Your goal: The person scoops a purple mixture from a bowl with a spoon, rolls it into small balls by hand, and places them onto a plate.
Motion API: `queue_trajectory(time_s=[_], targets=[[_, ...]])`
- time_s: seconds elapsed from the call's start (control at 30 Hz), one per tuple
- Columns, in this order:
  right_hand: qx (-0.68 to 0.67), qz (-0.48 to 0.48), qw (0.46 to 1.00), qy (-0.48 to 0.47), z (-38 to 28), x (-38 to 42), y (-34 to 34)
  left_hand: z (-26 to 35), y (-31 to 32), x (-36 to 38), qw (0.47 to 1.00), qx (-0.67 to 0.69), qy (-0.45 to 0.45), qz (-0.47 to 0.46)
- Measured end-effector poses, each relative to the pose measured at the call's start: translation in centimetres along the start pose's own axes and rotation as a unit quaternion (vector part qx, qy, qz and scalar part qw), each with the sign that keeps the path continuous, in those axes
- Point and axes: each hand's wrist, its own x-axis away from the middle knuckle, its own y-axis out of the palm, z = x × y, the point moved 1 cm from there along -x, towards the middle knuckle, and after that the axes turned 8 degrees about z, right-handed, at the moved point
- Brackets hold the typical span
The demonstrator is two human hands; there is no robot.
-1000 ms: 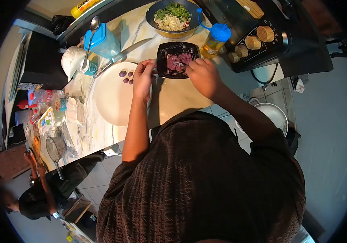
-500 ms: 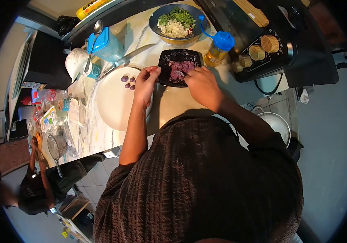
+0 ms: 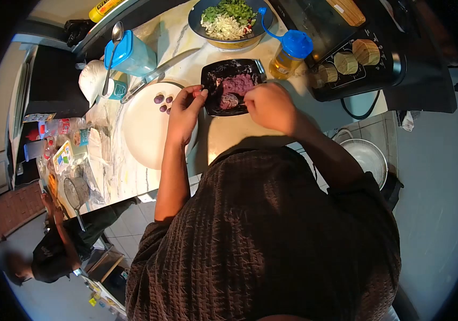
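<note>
A black square bowl [image 3: 207, 101] holds a purple mash [image 3: 237, 84], with a spoon's bowl resting in it near the front. My right hand [image 3: 272, 107] is closed over the bowl's right edge, its fingers round what looks like the spoon's handle. At the bowl's left edge my left hand [image 3: 186, 115] has its thumb and fingertips pinched together; whether they grip the rim or a small bit is hidden. Left of the bowl lies a round white plate [image 3: 146, 134] with several small purple balls [image 3: 159, 99] near its upper right part.
Behind the bowl stands a pan [image 3: 229, 44] of chopped greens and white pieces. An oil bottle [image 3: 291, 53] and a black oven [image 3: 341, 80] are on the right. A blue-lidded container [image 3: 135, 53] stands back left. Another person [image 3: 60, 241] is at the far left.
The view has shifted slightly. My right hand has turned at the bowl's edge, and the spoon's bowl shows lower in the mash. My left hand remains at the left edge.
</note>
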Motion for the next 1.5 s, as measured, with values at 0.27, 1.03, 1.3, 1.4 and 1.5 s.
queue_trajectory(time_s=[0.27, 1.03, 1.3, 1.4, 1.5], targets=[[-0.18, 0.043, 0.971, 0.152, 1.0, 1.3, -2.5, -1.1, -0.2, 0.4, 0.996, -0.048, 0.079, -0.001], [-0.272, 0.064, 0.941, 0.189, 0.3, 2.8, -4.1, 0.1, 2.9, 0.6, 0.94, -0.25, 0.231, 0.032], [-0.288, 0.097, 0.935, 0.184, -0.2, 2.9, -3.9, -0.6, 3.7, 0.1, 0.964, -0.087, 0.244, 0.064], [-0.251, 0.109, 0.951, 0.146, -0.9, 2.8, -4.4, -0.8, 3.2, -0.2, 0.976, -0.085, 0.197, 0.031], [-0.233, 0.126, 0.958, 0.11, -0.8, 2.8, -4.1, -0.5, 3.1, -0.2, 0.947, -0.213, 0.237, 0.018]])
